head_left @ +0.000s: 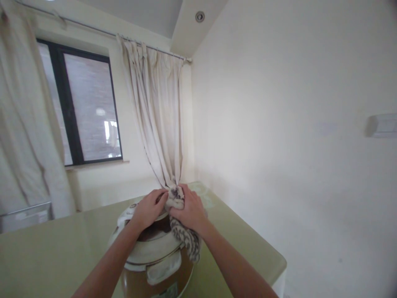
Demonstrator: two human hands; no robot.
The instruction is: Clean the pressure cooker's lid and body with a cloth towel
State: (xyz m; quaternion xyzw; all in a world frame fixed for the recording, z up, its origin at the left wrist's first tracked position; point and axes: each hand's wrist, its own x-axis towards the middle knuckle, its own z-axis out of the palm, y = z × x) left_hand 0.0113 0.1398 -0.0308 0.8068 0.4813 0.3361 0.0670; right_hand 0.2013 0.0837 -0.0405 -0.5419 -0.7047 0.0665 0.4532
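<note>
A rice cooker [156,252] with a white lid rim and a brown body stands on the green tabletop in front of me. My right hand [190,209] is closed around a patterned grey-and-white cloth [187,240], pressed at the far side of the lid. One end of the cloth hangs down over the lid's right edge. On the lid's upper left lies my left hand [150,209], fingers curled and thumb tucked in, its tips touching or close to the cloth. What those fingers grip is hidden.
The green tabletop [62,248] extends left and ends at a rounded corner on the right. A white wall [279,145] runs along the right side. Behind the table hang a gathered beige curtain [161,111] and a dark-framed window [89,103].
</note>
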